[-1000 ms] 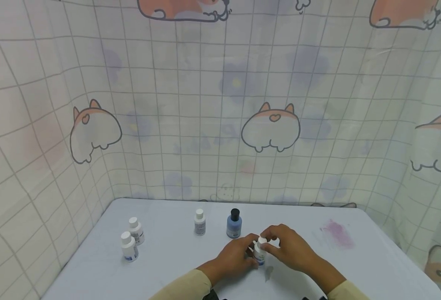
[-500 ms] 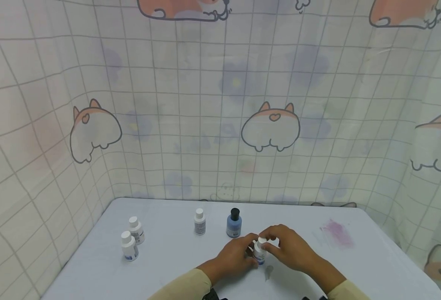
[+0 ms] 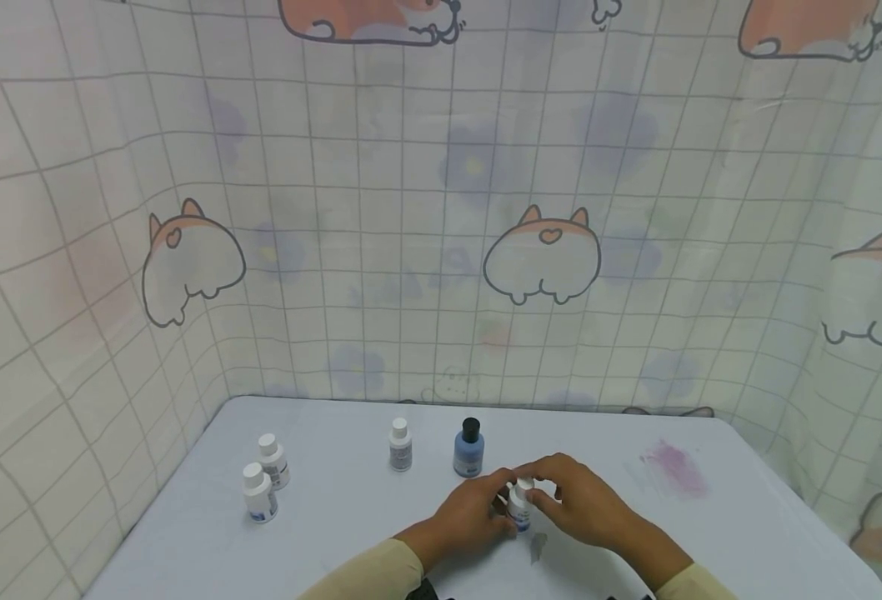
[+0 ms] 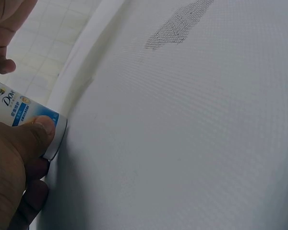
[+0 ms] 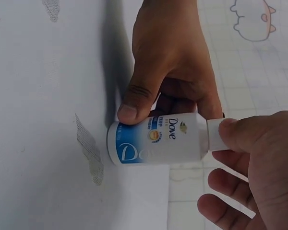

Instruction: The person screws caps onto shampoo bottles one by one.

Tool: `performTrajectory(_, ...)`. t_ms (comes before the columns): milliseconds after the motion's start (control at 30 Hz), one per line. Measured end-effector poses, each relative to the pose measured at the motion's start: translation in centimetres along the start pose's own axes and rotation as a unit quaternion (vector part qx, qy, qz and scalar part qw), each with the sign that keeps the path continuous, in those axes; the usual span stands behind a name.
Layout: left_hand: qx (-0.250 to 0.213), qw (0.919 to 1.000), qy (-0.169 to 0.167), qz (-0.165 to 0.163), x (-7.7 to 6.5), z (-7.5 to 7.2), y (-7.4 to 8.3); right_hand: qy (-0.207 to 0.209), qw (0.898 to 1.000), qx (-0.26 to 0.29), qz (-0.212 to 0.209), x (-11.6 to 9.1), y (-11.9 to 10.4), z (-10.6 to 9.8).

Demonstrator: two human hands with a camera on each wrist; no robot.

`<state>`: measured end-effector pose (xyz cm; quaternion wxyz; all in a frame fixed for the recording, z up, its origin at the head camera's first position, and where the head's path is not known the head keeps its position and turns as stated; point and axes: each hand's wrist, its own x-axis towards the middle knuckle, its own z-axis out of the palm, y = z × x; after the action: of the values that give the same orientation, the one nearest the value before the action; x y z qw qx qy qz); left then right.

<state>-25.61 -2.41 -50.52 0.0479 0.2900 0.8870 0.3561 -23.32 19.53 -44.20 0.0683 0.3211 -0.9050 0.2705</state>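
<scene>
A small white Dove bottle [image 3: 519, 509] with a blue band near its base stands upright on the white table. My left hand [image 3: 467, 512] grips its body from the left; in the left wrist view the thumb [image 4: 44, 125] presses on the label near the base. From the right, my right hand [image 3: 587, 500] pinches the white cap [image 5: 215, 134] between thumb and a finger hidden behind it. Its other fingers hang curled beside the cap. The cap sits on the bottle's neck.
A blue bottle [image 3: 468, 452] with a black cap stands behind the hands, with a white-capped bottle [image 3: 400, 450] to its left. Two white bottles [image 3: 260, 500] [image 3: 273, 467] stand at the far left. A pink stain [image 3: 675, 468] marks the table's right side. A patterned curtain [image 3: 411, 250] surrounds the table.
My right hand's fingers have shifted slightly around the cap. The left hand and the bottle stay in place.
</scene>
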Motion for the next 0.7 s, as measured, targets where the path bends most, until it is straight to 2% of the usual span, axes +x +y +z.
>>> performTrajectory(400,0.004,1.0,0.002,0.002,0.21,0.17,-0.18,0.003,0.999,-0.022,0.046,0.58,-0.38,0.01)
performTrajectory(700,-0.006,1.0,0.004,0.0,-0.02,-0.01,0.19,-0.004,1.0,-0.011,-0.006,0.07,-0.35,-0.22)
